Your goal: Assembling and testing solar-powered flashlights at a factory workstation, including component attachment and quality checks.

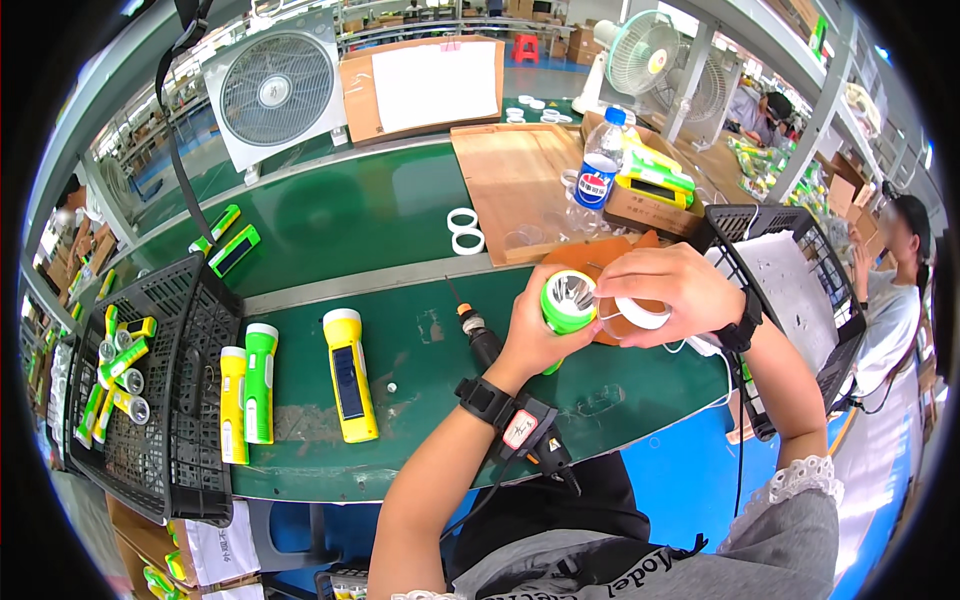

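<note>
My left hand [530, 330] is closed around a green flashlight [563, 320], its silver reflector facing up. My right hand [665, 285] pinches a white ring [645, 314] just right of the flashlight head. A thin clear lens [614, 322] shows beside the ring at my fingertips; whether it sits in the ring I cannot tell. Under my left wrist lies an electric screwdriver [483, 342]. Left of it a yellow flashlight [348, 378] with a dark panel rests on the green table. Farther left, a green flashlight [260, 385] and a yellow-and-white flashlight [233, 408] lie side by side.
A black crate [190, 400] with flashlights stands left; another black crate [790, 225] stands right. Two white rings [466, 231] lie beyond my hands, near a wooden board [510, 175]. A bottle [600, 165] stands by a cardboard box [650, 212]. A co-worker [905, 270] is at right.
</note>
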Motion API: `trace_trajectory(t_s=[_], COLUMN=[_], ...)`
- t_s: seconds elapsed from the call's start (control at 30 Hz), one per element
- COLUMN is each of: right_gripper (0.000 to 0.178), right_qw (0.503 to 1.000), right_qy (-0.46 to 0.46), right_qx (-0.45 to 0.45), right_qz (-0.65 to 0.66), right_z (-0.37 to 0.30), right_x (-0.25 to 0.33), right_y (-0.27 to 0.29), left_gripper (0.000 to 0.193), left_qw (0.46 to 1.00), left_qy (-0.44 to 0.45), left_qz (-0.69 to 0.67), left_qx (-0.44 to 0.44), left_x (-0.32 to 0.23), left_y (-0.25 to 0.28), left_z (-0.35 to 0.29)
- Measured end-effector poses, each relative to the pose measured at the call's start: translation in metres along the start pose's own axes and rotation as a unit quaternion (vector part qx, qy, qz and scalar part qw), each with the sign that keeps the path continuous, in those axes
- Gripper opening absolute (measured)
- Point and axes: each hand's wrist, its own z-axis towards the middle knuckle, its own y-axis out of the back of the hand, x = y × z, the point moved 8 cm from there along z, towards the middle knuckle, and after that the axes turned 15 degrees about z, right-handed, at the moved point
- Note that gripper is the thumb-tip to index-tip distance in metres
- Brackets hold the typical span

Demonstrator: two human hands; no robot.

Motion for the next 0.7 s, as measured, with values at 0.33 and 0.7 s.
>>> trace_trajectory(t_s=[0.33, 0.7], right_gripper=[0.052, 0.049], right_qw=[0.993, 0.987], right_qy=[-0.047, -0.034], right_qx=[0.043, -0.044], right_qz=[0.103, 0.149], right_z=[0.003, 0.003], right_x=[-0.005, -0.012], right_y=[-0.008, 0.002], left_gripper=[0.058, 0.059], left_qw=[0.999, 0.996], left_qy=[-0.013, -0.004], left_qz=[0.030, -0.088], left_qx=[-0.004, 0.001], left_x=[-0.003, 0.015], left_y=[0.001, 0.000], left_z=[-0.001, -0.005])
